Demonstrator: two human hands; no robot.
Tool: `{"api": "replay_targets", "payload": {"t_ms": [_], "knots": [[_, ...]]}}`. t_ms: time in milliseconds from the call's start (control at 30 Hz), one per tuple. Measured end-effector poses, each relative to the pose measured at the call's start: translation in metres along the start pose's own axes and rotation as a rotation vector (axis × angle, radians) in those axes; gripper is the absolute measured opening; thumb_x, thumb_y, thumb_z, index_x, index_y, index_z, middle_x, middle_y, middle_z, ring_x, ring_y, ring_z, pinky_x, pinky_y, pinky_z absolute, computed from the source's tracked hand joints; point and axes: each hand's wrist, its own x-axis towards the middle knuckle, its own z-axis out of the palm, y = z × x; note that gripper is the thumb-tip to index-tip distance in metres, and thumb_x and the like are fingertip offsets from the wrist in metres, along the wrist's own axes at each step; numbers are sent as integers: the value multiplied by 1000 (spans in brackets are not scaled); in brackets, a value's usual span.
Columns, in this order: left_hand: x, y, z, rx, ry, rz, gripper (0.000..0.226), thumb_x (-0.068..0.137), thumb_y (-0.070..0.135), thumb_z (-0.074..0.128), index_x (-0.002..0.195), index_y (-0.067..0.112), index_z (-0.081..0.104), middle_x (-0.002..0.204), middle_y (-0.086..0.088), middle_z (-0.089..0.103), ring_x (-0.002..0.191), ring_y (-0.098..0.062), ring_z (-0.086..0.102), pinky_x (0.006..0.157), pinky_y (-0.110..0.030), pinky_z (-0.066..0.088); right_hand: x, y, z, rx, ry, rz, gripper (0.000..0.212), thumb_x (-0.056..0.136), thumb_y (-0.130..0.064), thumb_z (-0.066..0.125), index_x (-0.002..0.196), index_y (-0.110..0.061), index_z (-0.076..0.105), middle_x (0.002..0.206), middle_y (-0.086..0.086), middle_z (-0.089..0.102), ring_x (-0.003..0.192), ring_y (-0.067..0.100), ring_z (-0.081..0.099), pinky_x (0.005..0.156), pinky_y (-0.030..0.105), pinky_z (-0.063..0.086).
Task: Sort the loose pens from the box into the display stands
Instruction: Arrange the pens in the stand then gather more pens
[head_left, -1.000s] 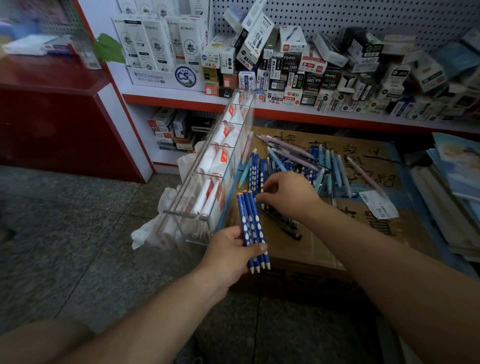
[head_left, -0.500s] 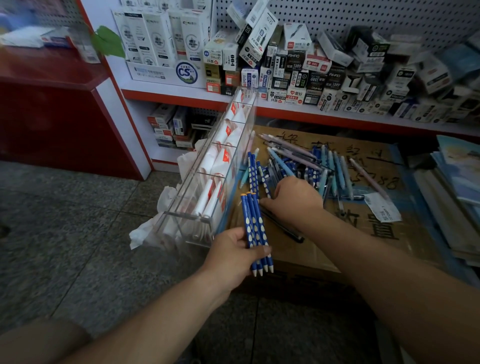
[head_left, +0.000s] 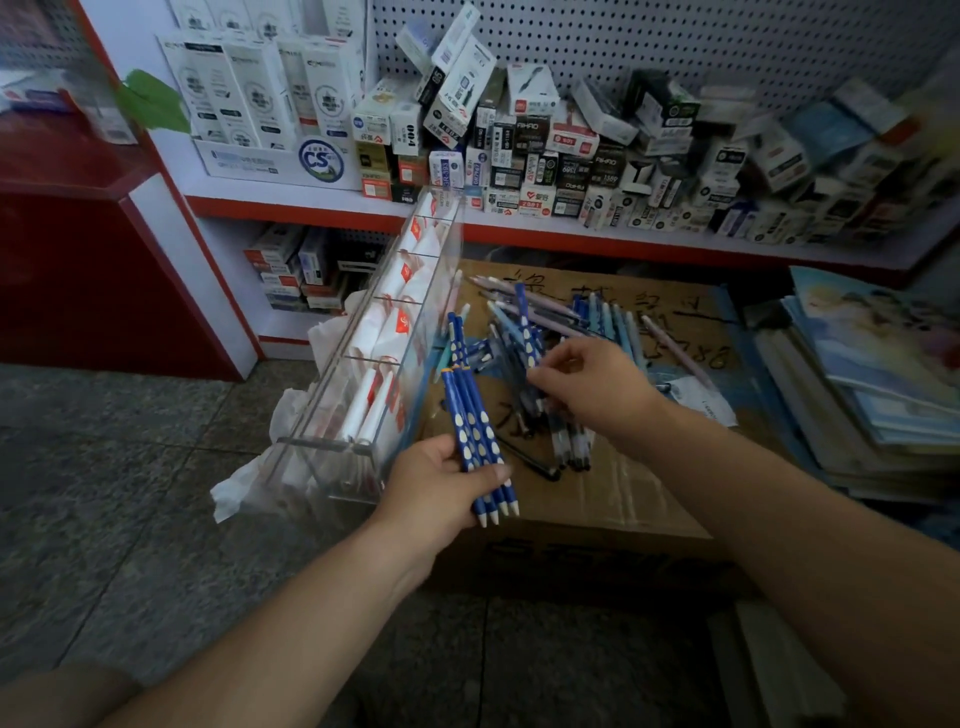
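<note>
My left hand grips a bundle of blue pens with white dots, tips pointing toward me, just right of the clear acrylic display stand. My right hand is over the pile of loose pens on the cardboard box and pinches one blue dotted pen, raised with its far end pointing up and away. The stand's compartments hold white pens with red labels. Several black pens lie on the box below my right hand.
A red-edged shelf packed with small stationery boxes runs behind the box. A stack of books lies on the right. White paper or plastic sticks out left of the stand. Grey tiled floor spreads to the left.
My right hand has lifted off the pile with one blue dotted pen pinched in its fingers. My left hand has kept hold of its bundle and barely moved.
</note>
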Motion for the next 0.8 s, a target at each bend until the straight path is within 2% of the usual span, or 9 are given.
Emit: {"api": "replay_targets", "payload": {"t_ms": [67,133,233,367,433,533,633,733,800], "knots": [[1,9,11,7,-18,22,26,87,-3,72,111,6,69,99,-15,77,78,-21,74,64,-34,61,-14,6,-15,107,-23,15,10,95,-20,71,99,-13,65,84,10,72,67,17,65,62,32,57],[0,17,27,11,-52,42,24,88,-2,72,109,9,70,98,-13,78,76,-19,75,67,-37,62,-29,17,-30,205,-56,60,18,91,-15,74,105,-13,62,88,11,73,70,18,67,62,30,56],[-4,23,55,25,-101,48,22,88,-1,73,106,11,70,98,-14,78,88,-29,75,87,-54,60,-52,36,-51,293,-49,114,27,89,-12,77,112,-13,64,89,8,69,69,15,66,64,29,54],[-10,23,86,43,-170,43,23,88,2,73,108,13,70,93,-8,79,89,-26,75,88,-50,60,-85,55,-89,377,-79,163,16,93,-4,69,106,-8,61,82,11,64,64,17,62,61,30,53],[-16,22,104,67,-210,50,23,88,2,73,107,14,70,92,-7,79,89,-25,75,86,-48,60,-105,64,-109,286,-34,159,9,96,-11,67,101,-8,61,82,11,66,67,21,64,63,31,55],[-28,18,135,138,-299,58,23,88,5,74,107,19,69,89,-1,79,85,-19,76,81,-43,61,-134,79,-144,170,116,157,19,99,-28,65,95,-9,66,78,7,69,67,19,67,64,30,56],[-42,13,167,207,-422,38,25,90,7,73,108,23,67,97,1,78,90,-17,73,73,-34,56,-161,99,-185,-22,358,130,20,99,-29,65,87,-13,69,73,3,72,64,12,70,65,29,58],[-49,8,197,293,-518,31,24,89,7,74,108,21,68,98,0,77,88,-16,72,67,-31,53,-186,130,-223,-63,647,123,6,95,-19,70,97,-14,67,79,2,72,63,4,68,59,23,57],[-50,7,215,353,-569,26,25,87,8,76,108,19,69,96,-1,78,90,-19,74,75,-38,57,-199,154,-244,-41,780,160,21,92,-16,73,109,-18,61,88,5,71,75,13,70,64,30,59]]}}
